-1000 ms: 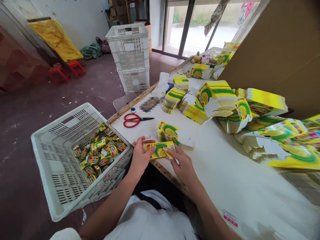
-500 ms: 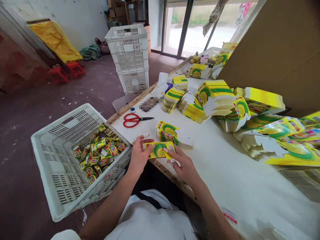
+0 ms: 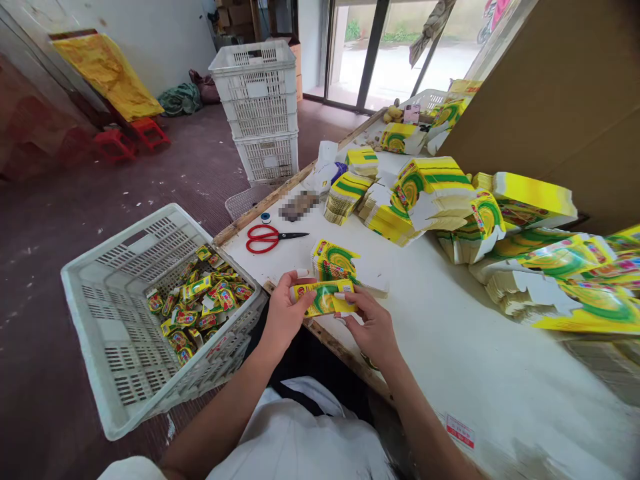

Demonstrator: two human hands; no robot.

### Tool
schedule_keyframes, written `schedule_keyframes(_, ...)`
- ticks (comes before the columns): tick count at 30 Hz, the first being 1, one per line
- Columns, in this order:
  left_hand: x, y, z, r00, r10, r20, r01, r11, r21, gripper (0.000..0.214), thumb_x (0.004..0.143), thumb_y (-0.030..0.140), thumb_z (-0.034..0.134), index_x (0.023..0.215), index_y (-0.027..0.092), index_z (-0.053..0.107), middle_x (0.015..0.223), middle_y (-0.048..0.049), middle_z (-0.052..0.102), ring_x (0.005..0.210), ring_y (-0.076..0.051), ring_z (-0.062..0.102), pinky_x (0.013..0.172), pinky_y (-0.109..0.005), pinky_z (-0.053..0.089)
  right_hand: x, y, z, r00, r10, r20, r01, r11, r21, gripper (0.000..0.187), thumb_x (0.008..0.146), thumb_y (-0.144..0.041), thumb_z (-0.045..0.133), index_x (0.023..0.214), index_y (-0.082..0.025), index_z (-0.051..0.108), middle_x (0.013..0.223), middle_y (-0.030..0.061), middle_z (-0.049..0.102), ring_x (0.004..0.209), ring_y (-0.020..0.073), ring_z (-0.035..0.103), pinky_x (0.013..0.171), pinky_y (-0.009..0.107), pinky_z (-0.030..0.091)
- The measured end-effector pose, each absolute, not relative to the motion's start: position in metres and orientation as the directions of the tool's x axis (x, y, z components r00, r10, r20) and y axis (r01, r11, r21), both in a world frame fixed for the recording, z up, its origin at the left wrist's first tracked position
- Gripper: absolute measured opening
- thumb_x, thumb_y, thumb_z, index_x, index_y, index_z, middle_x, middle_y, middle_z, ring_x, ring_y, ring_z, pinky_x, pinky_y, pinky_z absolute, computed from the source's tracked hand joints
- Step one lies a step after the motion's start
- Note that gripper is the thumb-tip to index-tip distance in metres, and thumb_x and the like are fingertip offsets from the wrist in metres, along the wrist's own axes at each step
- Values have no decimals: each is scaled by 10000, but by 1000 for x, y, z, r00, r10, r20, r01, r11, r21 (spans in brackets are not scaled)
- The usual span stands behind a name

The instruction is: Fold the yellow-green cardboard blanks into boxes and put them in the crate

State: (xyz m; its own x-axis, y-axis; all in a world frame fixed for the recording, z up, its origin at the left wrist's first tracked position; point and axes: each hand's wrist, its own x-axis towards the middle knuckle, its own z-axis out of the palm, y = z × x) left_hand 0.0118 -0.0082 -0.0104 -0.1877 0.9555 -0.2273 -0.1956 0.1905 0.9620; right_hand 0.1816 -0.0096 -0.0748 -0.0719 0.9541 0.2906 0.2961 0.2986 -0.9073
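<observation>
The fingers point(image 3: 291, 285) of the left hand point(image 3: 283, 315) are clamped on the left end of a small box point(image 3: 324, 298). The right hand point(image 3: 374, 328) pinches its right end, with fingertips pressed on the top face. The far side and underside of the box are hidden by the hands, so I cannot tell whether its end flaps are closed. Its print is too small to read.

The box is yellow with a green swirl and a red patch at the left end. It is held level just above the near edge of the desk point(image 3: 450, 347). Just behind it lies a stack of flat boxes point(image 3: 334, 261) with the same print, and beyond that are red scissors point(image 3: 270, 238).

Left of the desk edge, a white crate point(image 3: 95, 293) holds loose packets point(image 3: 200, 303). To the right of the hands the desk is bare white up to large piles of flat boxes point(image 3: 440, 200), which run off the right border.
</observation>
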Motion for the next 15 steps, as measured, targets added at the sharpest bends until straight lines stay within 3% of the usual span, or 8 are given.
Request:
schedule_keyframes(4, 12, -7, -9, -215, 956, -201, -249, 145, 958, 417, 638, 300, 787, 967, 191, 556, 992, -47, 699, 781, -156, 655, 707, -283, 550, 173, -12, -79, -43, 971, 234, 133, 237, -962, 422, 799, -265, 628, 1218, -226, 608, 1285, 135, 616, 1154, 264, 619, 878, 410, 575)
schedule_keyframes(8, 10, -7, -9, -214, 954, -210, -328, 132, 935, 498, 618, 310, 812, 1017, 196, 535, 1000, -54, 702, 841, -178, 667, 745, -307, 554, 176, -14, -69, -121, 958, 258, 186, 277, -943, 596, 830, -248, 599, 1402, -229, 434, 1368, 142, 561, 1090, 253, 655, 898, 415, 566)
schedule_keyframes(15, 10, -10, -5, -176, 959, -222, -379, 142, 915, 542, 589, 266, 833, 1043, 193, 547, 1005, -56, 707, 809, -168, 669, 712, -296, 559, 186, -14, -53, -214, 875, 435, 428, 484, -763, 364, 869, -101, 468, 1140, -267, 646, 1145, 75, 676, 1045, 211, 659, 848, 350, 560)
